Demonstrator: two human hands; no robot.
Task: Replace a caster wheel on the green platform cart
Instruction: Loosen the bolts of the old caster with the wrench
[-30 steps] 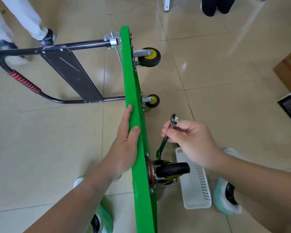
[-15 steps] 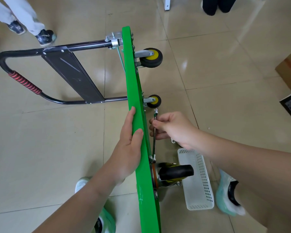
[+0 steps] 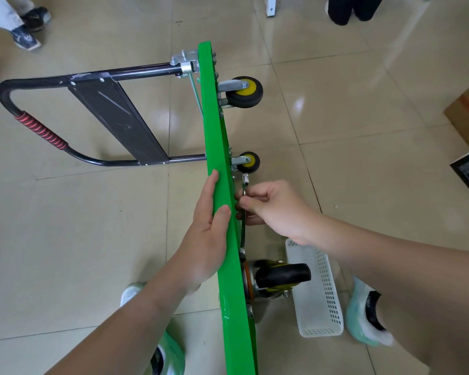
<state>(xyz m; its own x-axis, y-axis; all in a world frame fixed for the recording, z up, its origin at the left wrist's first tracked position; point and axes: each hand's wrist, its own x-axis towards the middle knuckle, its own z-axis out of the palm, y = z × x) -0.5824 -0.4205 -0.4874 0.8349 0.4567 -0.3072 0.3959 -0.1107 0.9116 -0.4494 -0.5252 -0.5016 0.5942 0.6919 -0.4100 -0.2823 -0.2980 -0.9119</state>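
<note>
Standing on edge: green platform cart [image 3: 217, 147], wheels facing right, on the floor [image 3: 363, 158].
Basket [image 3: 317, 307]: white; I log it right of the cart.
Left hand [image 3: 206, 239]: thumb hooked over the cart's upper edge, gripping it.
Right hand [image 3: 276, 209]: fingers curled, pinching the wrench [image 3: 245, 182].
Caster wheel [image 3: 282, 274]: black, mounted at the cart's near end.
Wrench: along the underside, just beyond that wheel.

The white basket [image 3: 317, 307] and near caster [image 3: 282, 276] crowd the cart's [image 3: 217, 147] right side; floor [image 3: 363, 131] beyond lies open.
</note>
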